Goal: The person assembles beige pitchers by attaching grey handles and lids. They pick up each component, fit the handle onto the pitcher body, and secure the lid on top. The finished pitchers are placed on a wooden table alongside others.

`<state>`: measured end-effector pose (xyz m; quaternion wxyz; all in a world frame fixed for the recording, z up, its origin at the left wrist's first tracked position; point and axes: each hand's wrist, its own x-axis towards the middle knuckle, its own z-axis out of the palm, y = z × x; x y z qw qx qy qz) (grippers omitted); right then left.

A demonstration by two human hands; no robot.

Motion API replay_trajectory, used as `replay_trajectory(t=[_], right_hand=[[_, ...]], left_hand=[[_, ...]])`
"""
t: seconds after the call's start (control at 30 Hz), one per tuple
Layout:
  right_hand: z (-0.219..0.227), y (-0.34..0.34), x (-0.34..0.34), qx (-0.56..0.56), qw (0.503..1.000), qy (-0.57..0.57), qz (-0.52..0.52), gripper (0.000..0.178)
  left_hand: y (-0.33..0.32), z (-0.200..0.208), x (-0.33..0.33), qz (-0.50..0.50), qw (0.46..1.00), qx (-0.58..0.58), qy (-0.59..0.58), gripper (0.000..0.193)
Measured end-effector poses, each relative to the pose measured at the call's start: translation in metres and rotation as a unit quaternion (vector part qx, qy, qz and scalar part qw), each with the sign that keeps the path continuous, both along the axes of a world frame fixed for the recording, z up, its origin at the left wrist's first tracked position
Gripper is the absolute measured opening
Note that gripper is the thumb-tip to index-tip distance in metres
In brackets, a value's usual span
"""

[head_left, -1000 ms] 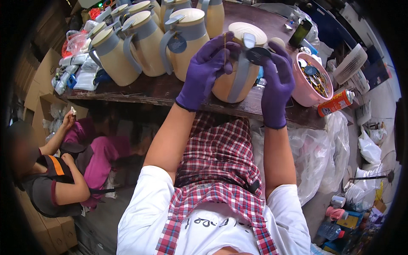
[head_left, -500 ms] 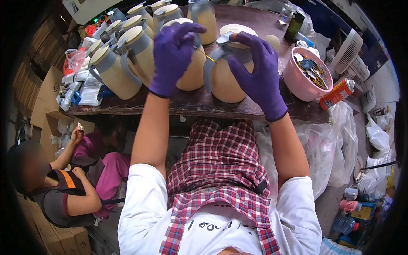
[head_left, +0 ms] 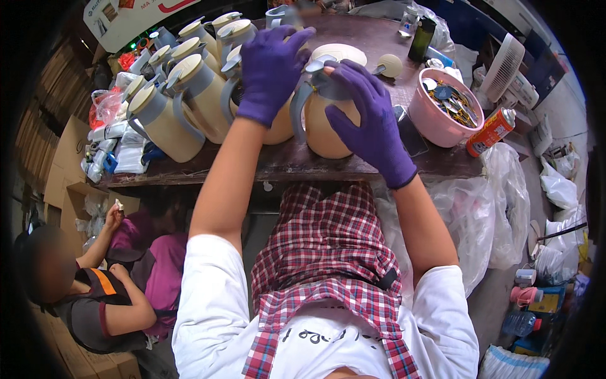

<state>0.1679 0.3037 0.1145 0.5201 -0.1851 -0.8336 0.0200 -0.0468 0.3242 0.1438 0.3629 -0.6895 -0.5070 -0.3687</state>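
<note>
1. The desk (head_left: 379,165) carried crowded beige jugs (head_left: 183,107).
2. One jug (head_left: 325,129) stood near its front edge; a hard push might have toppled it.
3. The right hand (head_left: 369,120) had fingers clamped on its top.
4. The left hand (head_left: 271,69) rested, fingers spread, on a neighbouring jug (head_left: 278,126).

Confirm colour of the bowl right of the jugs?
Pink: the bowl shows best in the head view, holding small mixed parts.

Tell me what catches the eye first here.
Two hands in purple gloves, the left hand and the right hand, rest on the tops of cream jugs at the near edge of a dark wooden table. More such jugs crowd the table's left side, and a pink bowl of small parts sits on the right.
</note>
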Motion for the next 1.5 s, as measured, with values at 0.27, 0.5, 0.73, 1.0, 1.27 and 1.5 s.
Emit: replay_trajectory(t=[0.27, 0.5, 0.73, 1.0, 1.27, 1.5], right_hand=[[-0.071, -0.017, 0.011, -0.158, 0.975, 0.159, 0.003, 0.061], [-0.100, -0.030, 0.002, -0.191, 0.971, 0.128, -0.067, 0.069], [-0.120, -0.006, -0.023, -0.228, 0.954, 0.117, -0.155, 0.090], [-0.124, 0.037, -0.065, -0.245, 0.961, 0.102, -0.076, 0.088], [-0.133, 0.084, -0.081, -0.281, 0.943, 0.157, -0.084, 0.073], [-0.142, 0.098, -0.106, -0.293, 0.950, 0.102, 0.031, 0.064]], left_hand=[[-0.086, -0.063, 0.026, -0.122, 0.968, -0.024, -0.216, 0.037], [-0.065, -0.040, 0.035, -0.189, 0.892, -0.271, -0.307, 0.048], [-0.085, -0.114, 0.024, -0.238, 0.878, -0.155, -0.385, 0.060], [-0.092, -0.168, -0.037, -0.083, 0.938, -0.172, -0.290, 0.054], [-0.060, -0.151, -0.076, -0.049, 0.944, -0.204, -0.253, 0.060], [-0.003, -0.193, -0.131, 0.001, 0.928, -0.196, -0.317, 0.055]])
